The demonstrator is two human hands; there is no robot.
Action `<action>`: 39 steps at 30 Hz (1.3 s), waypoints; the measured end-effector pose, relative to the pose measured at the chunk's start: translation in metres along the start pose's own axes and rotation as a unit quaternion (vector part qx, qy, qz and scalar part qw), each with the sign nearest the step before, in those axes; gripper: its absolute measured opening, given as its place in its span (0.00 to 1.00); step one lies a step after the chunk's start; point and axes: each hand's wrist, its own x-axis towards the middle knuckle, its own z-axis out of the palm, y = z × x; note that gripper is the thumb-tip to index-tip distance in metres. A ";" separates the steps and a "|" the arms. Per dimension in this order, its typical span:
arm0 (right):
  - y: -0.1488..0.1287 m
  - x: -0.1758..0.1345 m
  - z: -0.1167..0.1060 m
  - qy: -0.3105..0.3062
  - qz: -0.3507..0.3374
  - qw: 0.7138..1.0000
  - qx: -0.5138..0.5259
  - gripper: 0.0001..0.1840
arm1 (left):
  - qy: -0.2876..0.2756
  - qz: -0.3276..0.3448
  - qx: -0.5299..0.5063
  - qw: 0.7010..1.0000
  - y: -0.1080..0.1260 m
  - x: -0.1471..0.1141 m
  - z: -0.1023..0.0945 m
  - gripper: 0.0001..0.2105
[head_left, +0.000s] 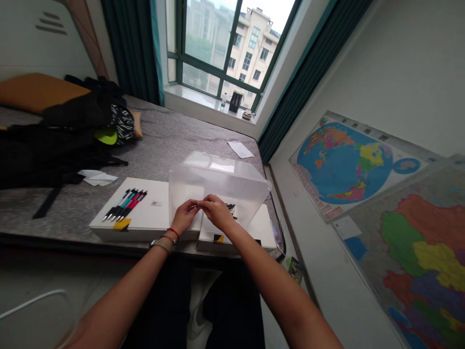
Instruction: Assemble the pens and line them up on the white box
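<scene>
My left hand (184,216) and right hand (215,211) drawn fingertip to fingertip — whether pinching something tiny, I cannot tell, small dark pieces (231,209) at three o'clock, translucent bin (232,180) at one, a row of pens (126,205) at nine — on a white box (154,218).

I count one left hand (184,215) and one right hand (216,212) of mine, one watch (162,244), five pens (125,205) as best I can tell, two white boxes (156,191), one clear plastic bin (232,182), two wall maps (345,162), two green curtains (134,48), one window (209,36) and one bottle (223,102), while the small dark pieces (231,207) beside my right hand are too jumbled for me to number
</scene>
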 end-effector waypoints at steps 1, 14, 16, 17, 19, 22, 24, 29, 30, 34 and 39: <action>0.001 0.003 -0.003 -0.011 0.000 1.000 -0.009 0.13 | 0.001 0.010 0.011 1.000 -0.001 0.000 -0.001 0.09; 0.038 0.009 -0.039 -0.174 0.117 0.959 -0.192 0.10 | -0.009 0.050 0.021 0.998 -0.008 0.002 -0.005 0.13; 0.043 0.005 -0.027 -0.219 0.135 0.939 -0.227 0.10 | -0.018 0.068 0.055 0.996 -0.012 0.004 -0.006 0.15; 0.045 0.003 -0.022 -0.226 0.137 0.934 -0.241 0.11 | -0.021 0.077 0.071 0.994 -0.014 0.005 -0.007 0.16; 0.049 0.000 -0.012 -0.234 0.138 0.928 -0.257 0.11 | -0.026 0.087 0.089 0.992 -0.018 0.007 -0.009 0.17; 0.053 -0.002 -0.003 -0.236 0.144 0.923 -0.267 0.12 | -0.032 0.089 0.098 0.991 -0.022 0.008 -0.009 0.17; 0.055 -0.003 0.000 -0.232 0.146 0.923 -0.270 0.12 | -0.035 0.089 0.109 0.989 -0.022 0.008 -0.010 0.17; 0.053 -0.008 0.001 -0.208 0.133 0.932 -0.265 0.14 | -0.021 0.091 0.131 0.987 -0.020 0.007 -0.009 0.18; 0.052 -0.009 0.001 -0.198 0.134 0.935 -0.262 0.14 | -0.017 0.090 0.132 0.987 -0.019 0.007 -0.009 0.18; 0.050 -0.010 -0.006 -0.152 0.157 0.948 -0.230 0.12 | -0.011 0.085 0.136 0.987 -0.019 0.006 -0.007 0.18; 0.044 -0.008 -0.028 -0.090 0.165 0.973 -0.136 0.08 | 0.011 0.089 0.173 0.981 -0.024 0.008 -0.007 0.17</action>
